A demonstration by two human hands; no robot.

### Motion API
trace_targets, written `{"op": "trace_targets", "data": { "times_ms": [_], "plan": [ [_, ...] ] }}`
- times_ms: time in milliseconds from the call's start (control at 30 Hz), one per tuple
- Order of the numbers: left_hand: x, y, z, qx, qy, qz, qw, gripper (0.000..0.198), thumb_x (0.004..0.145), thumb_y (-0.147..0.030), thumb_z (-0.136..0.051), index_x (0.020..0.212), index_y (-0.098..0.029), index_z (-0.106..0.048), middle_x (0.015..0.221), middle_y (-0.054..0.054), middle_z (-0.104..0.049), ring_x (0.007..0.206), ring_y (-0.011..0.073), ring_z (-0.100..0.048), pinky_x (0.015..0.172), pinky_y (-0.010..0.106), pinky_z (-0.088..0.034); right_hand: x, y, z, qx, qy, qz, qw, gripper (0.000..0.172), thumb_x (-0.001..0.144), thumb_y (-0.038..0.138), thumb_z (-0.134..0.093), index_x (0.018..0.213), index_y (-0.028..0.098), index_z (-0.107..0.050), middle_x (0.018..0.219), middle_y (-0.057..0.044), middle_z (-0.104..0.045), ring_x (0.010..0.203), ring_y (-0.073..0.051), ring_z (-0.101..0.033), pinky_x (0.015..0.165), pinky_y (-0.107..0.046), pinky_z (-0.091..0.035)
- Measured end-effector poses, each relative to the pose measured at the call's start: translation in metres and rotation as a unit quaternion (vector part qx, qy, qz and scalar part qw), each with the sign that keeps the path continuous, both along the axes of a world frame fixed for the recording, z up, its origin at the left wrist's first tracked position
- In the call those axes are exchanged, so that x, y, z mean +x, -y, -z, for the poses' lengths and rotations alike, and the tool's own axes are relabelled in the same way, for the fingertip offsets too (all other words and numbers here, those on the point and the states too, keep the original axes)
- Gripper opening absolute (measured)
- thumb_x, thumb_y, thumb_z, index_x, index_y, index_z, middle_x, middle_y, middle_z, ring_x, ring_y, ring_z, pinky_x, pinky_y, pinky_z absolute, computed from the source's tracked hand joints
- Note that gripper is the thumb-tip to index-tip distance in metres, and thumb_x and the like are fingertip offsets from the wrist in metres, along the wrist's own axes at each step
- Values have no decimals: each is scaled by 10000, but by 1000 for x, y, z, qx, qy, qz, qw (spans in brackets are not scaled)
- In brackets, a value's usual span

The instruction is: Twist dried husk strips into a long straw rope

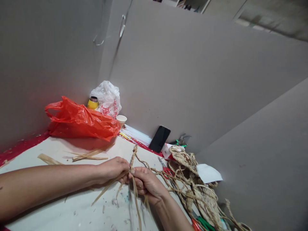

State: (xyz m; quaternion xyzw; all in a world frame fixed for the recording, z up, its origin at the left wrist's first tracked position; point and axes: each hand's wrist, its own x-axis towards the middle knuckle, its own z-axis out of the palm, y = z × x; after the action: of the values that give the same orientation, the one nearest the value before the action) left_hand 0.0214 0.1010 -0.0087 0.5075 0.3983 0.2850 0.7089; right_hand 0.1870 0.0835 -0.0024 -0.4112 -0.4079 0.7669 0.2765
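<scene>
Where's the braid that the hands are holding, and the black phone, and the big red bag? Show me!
Braid (133, 157): head view, on its plaited upper part.
Black phone (160, 139): head view, middle of its dark screen.
Big red bag (83, 122): head view, on its crinkled side.

Fingers of the left hand (117, 168) and right hand (147, 182) cover the spot where the braided strip (133, 154) meets its loose strands. The left forearm (48, 182) is cut off by the picture's left edge, the right forearm (172, 210) by the bottom. At the table's (81, 208) back left corner, the red bag (84, 123) hides the yellow bottle's (92, 104) base; its own contents cannot be seen. Along the right edge, cords (190, 192) partly cover the red scissors (167, 172).
</scene>
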Motion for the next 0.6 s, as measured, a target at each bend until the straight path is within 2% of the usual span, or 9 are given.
{"op": "trace_targets", "data": {
  "times_ms": [100,200,333,500,600],
  "plan": [
    [0,5,2,-54,17,67,996,226,666,-373,-524,652,-147,-519,519,-28,-484,414,73,-376,439,219,-299,3,-2,2,5,5,-13,1000,305,704,385,-692,648,118,-556,365,104,-343,306,-2,-147,344,-181,-50],
    [-3,4,0,-24,-19,59,998,189,659,-340,-537,615,-162,-491,482,-67,-384,394,51,-243,408,217,-162,5,-4,2,13,24,-24,999,310,705,405,-689,672,123,-564,356,102,-365,291,-7,-155,339,-187,-61],
    [-4,1,-4,63,-72,59,994,170,665,-299,-509,619,-140,-545,472,-65,-357,438,61,-246,450,237,-155,9,-4,-2,42,71,-47,995,336,697,433,-689,687,112,-592,365,92,-394,293,-11,-186,338,-196,-76],
    [-6,2,-12,101,-153,73,980,256,695,-342,-496,683,-119,-619,500,-59,-364,468,71,-244,464,249,-154,12,-4,-4,82,122,-73,986,347,716,458,-659,688,117,-606,381,91,-380,321,-22,-209,352,-205,-89],
    [-8,0,-8,118,-181,86,973,259,693,-348,-495,684,-122,-620,513,-56,-378,482,75,-256,472,244,-174,13,-4,-3,96,144,-86,981,331,730,451,-638,686,124,-608,390,91,-374,332,-29,-210,360,-212,-88]
  ]
}}
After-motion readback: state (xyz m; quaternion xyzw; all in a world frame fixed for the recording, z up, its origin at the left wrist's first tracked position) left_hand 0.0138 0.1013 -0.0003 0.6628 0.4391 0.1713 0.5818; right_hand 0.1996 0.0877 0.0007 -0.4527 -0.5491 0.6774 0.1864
